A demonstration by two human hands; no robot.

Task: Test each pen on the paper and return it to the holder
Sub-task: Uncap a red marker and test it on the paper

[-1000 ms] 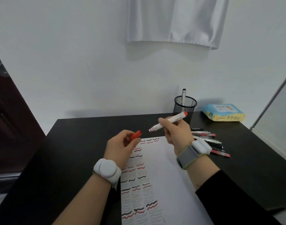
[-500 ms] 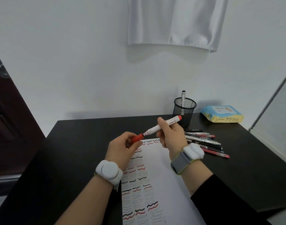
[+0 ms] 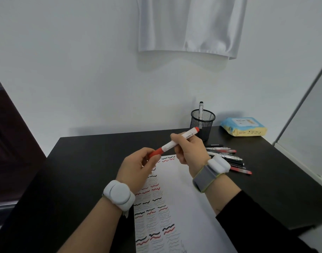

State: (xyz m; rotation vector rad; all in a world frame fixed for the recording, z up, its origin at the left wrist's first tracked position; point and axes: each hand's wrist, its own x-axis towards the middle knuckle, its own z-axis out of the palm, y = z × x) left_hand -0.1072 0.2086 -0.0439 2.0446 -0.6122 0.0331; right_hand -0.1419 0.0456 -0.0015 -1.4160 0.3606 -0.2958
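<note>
A white marker with red ends (image 3: 170,145) is held tilted above the paper's far edge. My right hand (image 3: 190,149) grips its barrel. My left hand (image 3: 137,168) pinches its red cap (image 3: 157,153), which sits on the marker's tip. Under both hands lies the white paper (image 3: 182,203), with rows of black and red wavy lines down its left side. The black mesh holder (image 3: 204,125) stands at the back of the desk with one pen (image 3: 200,110) upright in it. Several pens (image 3: 227,157) lie in a pile right of my right wrist.
The black desk (image 3: 87,170) ends against a white wall. A blue and yellow tissue pack (image 3: 243,126) lies right of the holder. White cloth (image 3: 191,24) hangs on the wall above. A dark door (image 3: 8,143) is at the left, a white panel (image 3: 306,125) at the right.
The cap was apart from the marker in my left hand a second ago. Both hands came together and the cap now sits on the marker's tip.
</note>
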